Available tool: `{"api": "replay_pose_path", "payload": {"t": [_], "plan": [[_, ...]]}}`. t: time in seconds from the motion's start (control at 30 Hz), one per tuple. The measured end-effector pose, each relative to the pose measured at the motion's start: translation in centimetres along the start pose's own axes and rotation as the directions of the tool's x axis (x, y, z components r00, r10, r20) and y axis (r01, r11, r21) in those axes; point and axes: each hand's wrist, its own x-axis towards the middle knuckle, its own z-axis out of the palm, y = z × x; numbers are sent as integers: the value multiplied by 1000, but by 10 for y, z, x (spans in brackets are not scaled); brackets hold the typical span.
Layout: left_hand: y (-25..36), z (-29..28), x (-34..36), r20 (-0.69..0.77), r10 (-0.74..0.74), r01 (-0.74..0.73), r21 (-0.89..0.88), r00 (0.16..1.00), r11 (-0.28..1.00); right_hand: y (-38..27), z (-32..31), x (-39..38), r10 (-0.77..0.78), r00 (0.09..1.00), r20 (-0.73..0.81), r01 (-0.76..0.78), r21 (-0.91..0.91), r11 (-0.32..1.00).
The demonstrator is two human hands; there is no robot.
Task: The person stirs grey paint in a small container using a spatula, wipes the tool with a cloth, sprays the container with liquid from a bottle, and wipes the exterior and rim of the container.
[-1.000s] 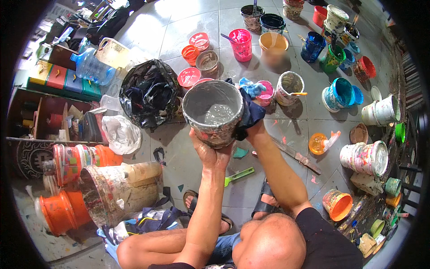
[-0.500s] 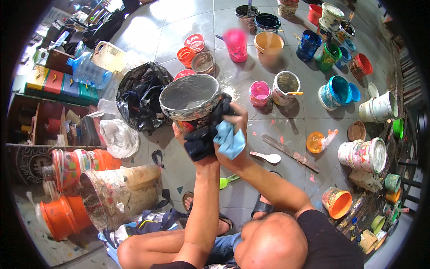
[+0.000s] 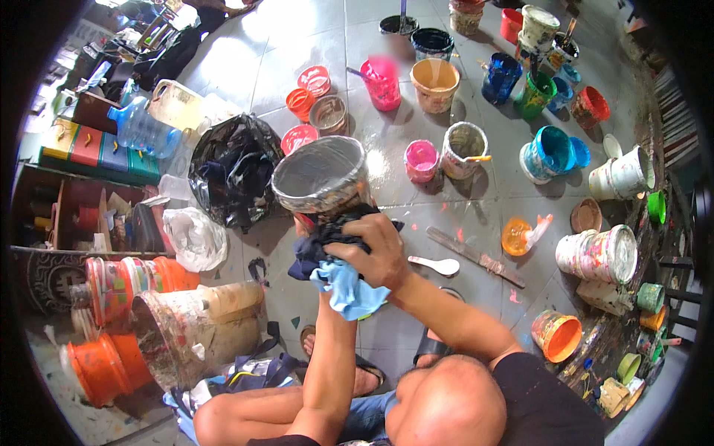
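A paint-smeared bucket point(image 3: 327, 195) with a grey-coated inside is held up in front of me, its mouth tilted away. My left hand point(image 3: 303, 225) supports it from the lower left; cloth hides most of that hand, with a few fingertips showing at the bucket's side. Bunched black cloth point(image 3: 346, 232) is pressed against the bucket's lower right wall by my right hand point(image 3: 378, 249), whose fingers are curled over it. Light blue cloth point(image 3: 348, 291) hangs below the same hand. Closest to the bucket are a black plastic bag point(image 3: 234, 167) and a red tub point(image 3: 299, 138).
On the tiled floor stand a pink bucket point(image 3: 381, 85), a tan bucket point(image 3: 434, 85) and several other paint pots. A white spoon point(image 3: 439, 265), a long flat stick point(image 3: 476, 256) and an orange bottle point(image 3: 518, 236) lie to the right. A large dirty bucket point(image 3: 201, 327) lies at the left.
My right hand and the cloths have slid down and round the bucket's outside. The bucket has shifted slightly down and has turned a little. The view has shifted slightly.
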Motion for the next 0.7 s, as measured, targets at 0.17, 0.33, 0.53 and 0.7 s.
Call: {"api": "replay_pose_path", "payload": {"t": [0.17,0.33,0.53,0.7], "plan": [[-34,20,1,258,69,-29,-157,964,987,15,-7,2,360,891,-275,-316,191,929],[-24,41,-5,68,241,-249,347,968,904,41,-11,-13,421,907,-11,-419,66,905],[-26,23,1,93,-329,311,166,940,936,121,-42,-12,294,922,250,-385,652,653],[-28,12,-6,-90,-419,423,30,903,905,135,-58,-2,195,866,460,-380,353,855]]}}
